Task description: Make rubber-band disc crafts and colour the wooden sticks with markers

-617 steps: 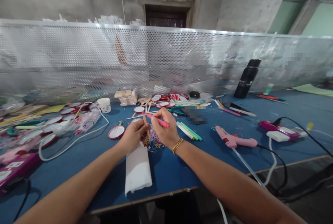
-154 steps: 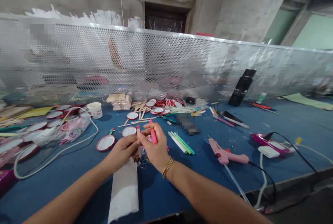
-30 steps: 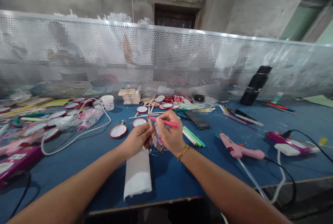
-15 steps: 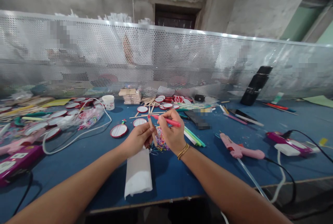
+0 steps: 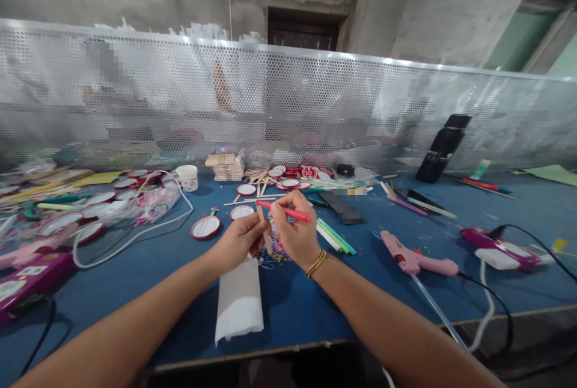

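A popsicle stick [image 5: 263, 226] stands nearly upright, pinched in my left hand [image 5: 238, 238]; its upper end is coloured red. My right hand [image 5: 297, 232] grips a red marker [image 5: 291, 212] like a pen, and the marker's tip meets the upper end of the stick. Behind and below the hands lies a heap of small coloured rubber bands [image 5: 278, 242], partly hidden by my fingers. A folded white tissue [image 5: 240, 307] is on the table under my left wrist.
Round red-rimmed lids [image 5: 205, 227], loose sticks and a paper cup [image 5: 187, 178] lie ahead and left. Green and white glue sticks [image 5: 336, 236], a phone [image 5: 341, 206], a pink glue gun [image 5: 417, 259] with its cable and a black bottle [image 5: 444, 149] are to the right. A perforated metal screen [image 5: 315, 112] closes off the back.
My right hand and the red marker have shifted slightly left, bringing the tip onto the stick's upper end. My left hand and the stick have hardly moved.
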Demonstrator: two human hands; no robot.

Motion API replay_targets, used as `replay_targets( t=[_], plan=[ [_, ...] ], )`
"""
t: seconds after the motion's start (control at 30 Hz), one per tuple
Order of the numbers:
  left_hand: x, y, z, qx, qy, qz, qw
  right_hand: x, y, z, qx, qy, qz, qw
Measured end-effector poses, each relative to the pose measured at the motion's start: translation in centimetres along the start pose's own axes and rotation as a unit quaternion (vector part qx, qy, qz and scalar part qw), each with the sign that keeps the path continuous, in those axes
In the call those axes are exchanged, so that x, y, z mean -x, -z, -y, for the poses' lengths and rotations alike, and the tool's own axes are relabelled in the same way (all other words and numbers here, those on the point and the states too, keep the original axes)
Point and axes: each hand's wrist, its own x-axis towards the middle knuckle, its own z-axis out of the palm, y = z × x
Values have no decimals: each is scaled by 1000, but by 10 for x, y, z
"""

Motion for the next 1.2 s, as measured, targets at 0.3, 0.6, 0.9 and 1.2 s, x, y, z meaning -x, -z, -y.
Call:
replay_targets(
  t=[0.3,0.6,0.9,1.2],
  plan=[
    [0,-1,-4,-4,-2,1,1000,-1,0,0,-4,-13,-14,1000],
    [1,0,-3,-6,-1,-2,1000,0,0,-2,-3,-15,-19,1000],
    [1,-1,-3,-13,-4,-1,1000,0,-1,-1,-3,-11,-5,1000],
    [1,-1,-5,-17,-4,-2,1000,0,-1,0,-13,-5,-4,1000]
  ],
)
